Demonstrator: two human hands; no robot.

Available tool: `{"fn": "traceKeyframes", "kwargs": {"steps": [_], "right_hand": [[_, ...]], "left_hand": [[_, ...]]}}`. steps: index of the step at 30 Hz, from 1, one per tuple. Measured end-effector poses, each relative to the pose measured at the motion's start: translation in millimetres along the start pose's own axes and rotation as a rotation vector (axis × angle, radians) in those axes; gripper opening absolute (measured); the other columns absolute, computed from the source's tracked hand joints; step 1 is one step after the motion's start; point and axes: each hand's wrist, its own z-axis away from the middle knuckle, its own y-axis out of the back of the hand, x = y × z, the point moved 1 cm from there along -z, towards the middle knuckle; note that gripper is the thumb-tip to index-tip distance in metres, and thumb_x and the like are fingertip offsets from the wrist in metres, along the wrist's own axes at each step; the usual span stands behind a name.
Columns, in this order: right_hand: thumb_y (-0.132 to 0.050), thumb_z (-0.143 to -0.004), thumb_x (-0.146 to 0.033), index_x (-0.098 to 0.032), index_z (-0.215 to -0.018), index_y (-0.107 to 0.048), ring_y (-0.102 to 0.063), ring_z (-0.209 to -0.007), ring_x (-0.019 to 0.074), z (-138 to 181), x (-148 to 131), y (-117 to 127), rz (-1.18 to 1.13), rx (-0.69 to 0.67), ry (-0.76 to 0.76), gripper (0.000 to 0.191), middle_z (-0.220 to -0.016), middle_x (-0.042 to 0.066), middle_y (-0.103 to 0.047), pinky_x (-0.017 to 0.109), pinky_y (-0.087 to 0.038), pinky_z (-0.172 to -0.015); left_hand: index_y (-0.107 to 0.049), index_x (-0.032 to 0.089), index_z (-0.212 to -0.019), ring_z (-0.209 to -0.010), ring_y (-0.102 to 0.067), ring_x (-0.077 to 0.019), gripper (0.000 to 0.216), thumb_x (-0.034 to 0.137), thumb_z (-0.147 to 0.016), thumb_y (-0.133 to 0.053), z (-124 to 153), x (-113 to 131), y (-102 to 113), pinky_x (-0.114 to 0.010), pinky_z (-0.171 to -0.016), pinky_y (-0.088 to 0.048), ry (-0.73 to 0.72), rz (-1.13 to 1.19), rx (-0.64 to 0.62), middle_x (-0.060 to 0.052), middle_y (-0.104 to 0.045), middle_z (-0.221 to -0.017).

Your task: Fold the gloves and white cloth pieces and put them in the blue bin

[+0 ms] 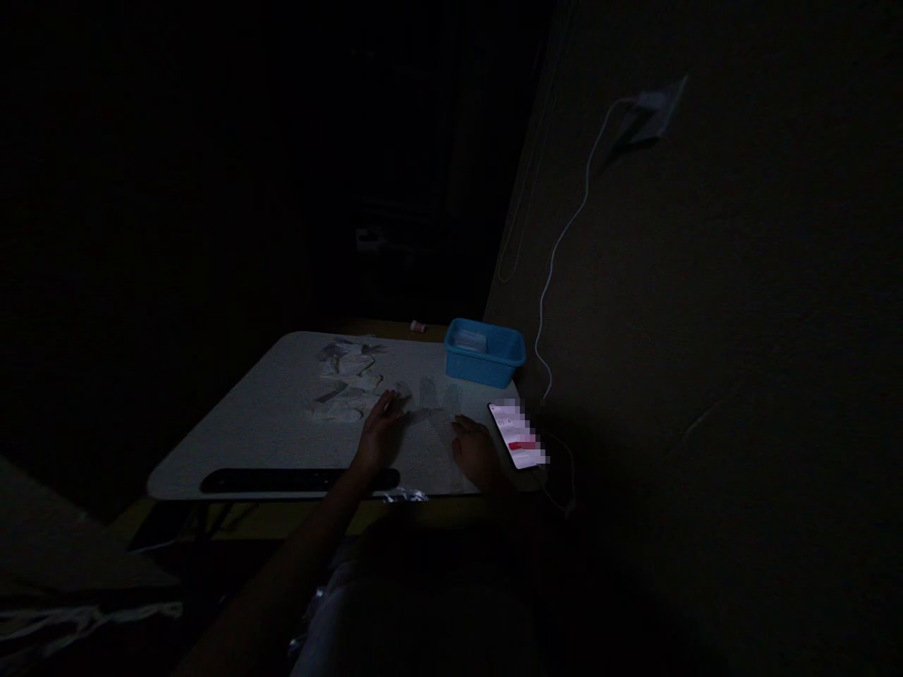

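Over the white folding table point(240, 414), my left hand point(379, 434) has its fingers stretched forward and the thumb apart. It is beside some thin, clear plastic film point(427, 431) that lies between my hands. My right hand point(475, 453) is at the film's right side, fingers pointing left and thumb apart from them. Dim light hides whether either hand touches the film. Small clear plastic pieces point(428, 391) lie just beyond my hands. To the left, several crumpled whitish packets point(345, 395) are spread out.
A blue basket point(483, 369) holding pale items stands at the back right corner. A lit phone point(518, 437) lies at the right edge, near a white cable point(554, 254) hanging from a wall outlet point(653, 111). A dark slot point(282, 480) runs along the front edge. A small pinkish object point(418, 326) lies behind the table.
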Motion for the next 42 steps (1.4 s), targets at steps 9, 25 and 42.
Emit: {"fn": "traceKeyframes", "kwargs": {"steps": [9,25,42], "right_hand": [[-0.040,-0.077,-0.012,-0.010,-0.112,-0.057,-0.047,-0.114,0.0193,-0.4,-0.8,-0.4,-0.004,0.000,-0.014,0.039,-0.123,0.013,-0.052,0.034,-0.035,-0.095],[-0.046,-0.072,-0.012,-0.017,-0.095,-0.064,-0.046,-0.106,0.0208,1.3,-1.4,3.1,-0.026,0.068,0.042,0.029,-0.108,0.007,-0.059,0.035,-0.034,-0.092],[-0.050,-0.079,-0.023,-0.016,-0.122,-0.046,-0.036,-0.121,0.0198,12.1,8.8,6.0,-0.150,0.037,0.097,0.044,-0.125,0.009,-0.049,0.036,-0.030,-0.098]], "left_hand": [[-0.063,0.017,-0.094,-0.092,-0.060,-0.0210,0.035,0.035,-0.077,-0.039,5.3,20.4,31.9,-0.036,-0.085,-0.045,-0.081,-0.636,-0.058,-0.007,-0.066,-0.097],[-0.057,0.019,-0.105,-0.116,-0.042,-0.0275,0.032,0.029,-0.085,-0.035,-1.8,29.2,-35.7,-0.053,-0.095,-0.027,-0.335,-1.392,-0.576,-0.011,-0.056,-0.116],[-0.057,0.022,-0.105,-0.111,-0.043,-0.0282,0.029,0.033,-0.082,-0.042,-7.9,32.3,-36.1,-0.056,-0.096,-0.021,-0.334,-1.476,-0.548,-0.011,-0.056,-0.113]]}}
